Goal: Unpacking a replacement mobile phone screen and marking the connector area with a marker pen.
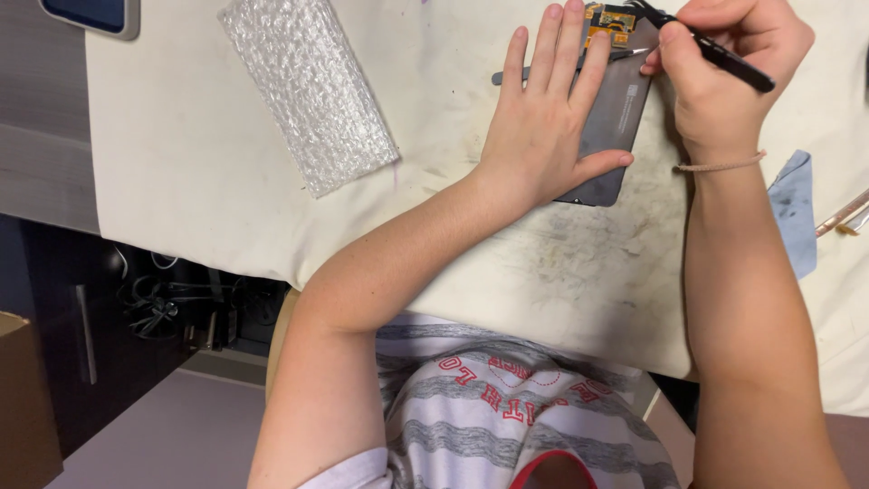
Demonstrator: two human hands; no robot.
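A dark grey phone screen panel (620, 113) lies on a stained white mat (208, 181), with an orange flex connector (608, 20) at its far end. My left hand (543, 118) lies flat on the panel, fingers spread, pressing it down. My right hand (724, 63) grips black tweezers (715, 50) whose tip reaches the connector at the top edge of the view. A thin grey metal tool (579, 62) lies partly under my left fingers.
A strip of bubble wrap (308, 86) lies on the mat to the left. A blue cloth (797, 213) and thin metal strips (842, 215) sit at the right. A dark device corner (90, 14) shows top left. Cables (172, 303) hang below the desk edge.
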